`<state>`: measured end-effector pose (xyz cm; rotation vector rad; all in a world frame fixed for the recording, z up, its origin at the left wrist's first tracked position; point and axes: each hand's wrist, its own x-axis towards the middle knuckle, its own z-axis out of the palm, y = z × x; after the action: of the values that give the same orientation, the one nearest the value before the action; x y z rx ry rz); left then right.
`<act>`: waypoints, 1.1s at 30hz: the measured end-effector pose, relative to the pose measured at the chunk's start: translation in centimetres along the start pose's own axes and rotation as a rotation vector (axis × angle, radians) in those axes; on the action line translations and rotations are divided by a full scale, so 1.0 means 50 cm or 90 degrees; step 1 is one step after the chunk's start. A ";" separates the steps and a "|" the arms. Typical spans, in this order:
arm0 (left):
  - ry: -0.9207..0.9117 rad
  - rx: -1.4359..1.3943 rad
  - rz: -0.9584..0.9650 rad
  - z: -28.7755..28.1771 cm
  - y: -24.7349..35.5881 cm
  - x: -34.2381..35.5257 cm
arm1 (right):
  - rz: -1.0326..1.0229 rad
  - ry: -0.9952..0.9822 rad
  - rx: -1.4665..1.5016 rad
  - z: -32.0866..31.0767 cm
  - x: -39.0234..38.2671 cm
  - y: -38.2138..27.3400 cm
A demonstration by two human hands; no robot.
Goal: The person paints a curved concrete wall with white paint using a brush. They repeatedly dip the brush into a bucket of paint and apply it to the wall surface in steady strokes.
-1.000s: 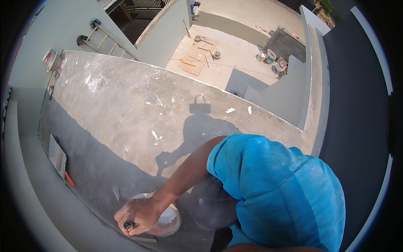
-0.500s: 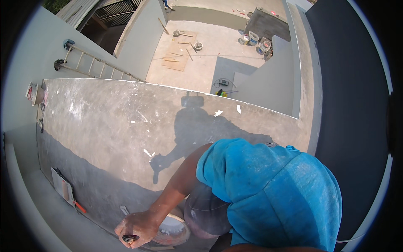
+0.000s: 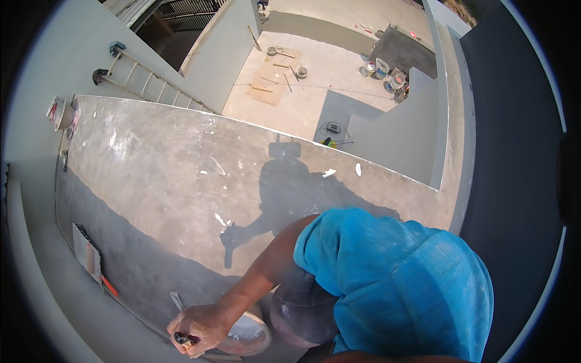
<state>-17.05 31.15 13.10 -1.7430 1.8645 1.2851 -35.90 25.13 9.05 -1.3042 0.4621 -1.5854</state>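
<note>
My right hand (image 3: 200, 330) is closed round the handle of a hand tool (image 3: 183, 340), whose black and tan end points up. The rest of that tool is hidden beneath the hand. Just beyond my knuckles shows a narrow grey blade-like piece (image 3: 176, 300); whether it belongs to the same tool I cannot tell. Close against my wrist stands a round bucket (image 3: 257, 339) with pale material inside, partly covered by my forearm. A wide flat trowel (image 3: 91, 257) with an orange handle leans by the wall to the left. My left hand is out of view.
The grey concrete surface (image 3: 151, 163) ends at a white edge above a lower floor (image 3: 242, 103). A ladder (image 3: 142, 81) leans there; below lie boards (image 3: 272, 81) and several buckets (image 3: 381, 69). Another bucket (image 3: 63, 115) sits at the far left corner. A dark wall (image 3: 514, 151) rises on the right.
The view has shifted slightly, so the background sits further right. My right hand keeps its grip by the bucket, with the tool's end tilted a little differently.
</note>
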 end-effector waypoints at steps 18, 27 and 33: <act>0.343 -0.702 -0.309 0.453 -0.218 -0.329 | -0.060 -0.381 -0.269 0.007 0.130 0.180; 0.573 -0.901 -0.344 0.611 -0.176 -0.379 | -0.051 -0.702 -0.417 0.187 0.085 0.419; 0.664 -1.190 -0.549 0.586 -0.134 -0.415 | -0.025 -0.774 -0.422 0.252 0.055 0.501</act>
<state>-16.59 67.43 8.85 -3.6673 -1.0497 1.7569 -13.36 15.45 -4.79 -2.4691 0.1558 -0.4026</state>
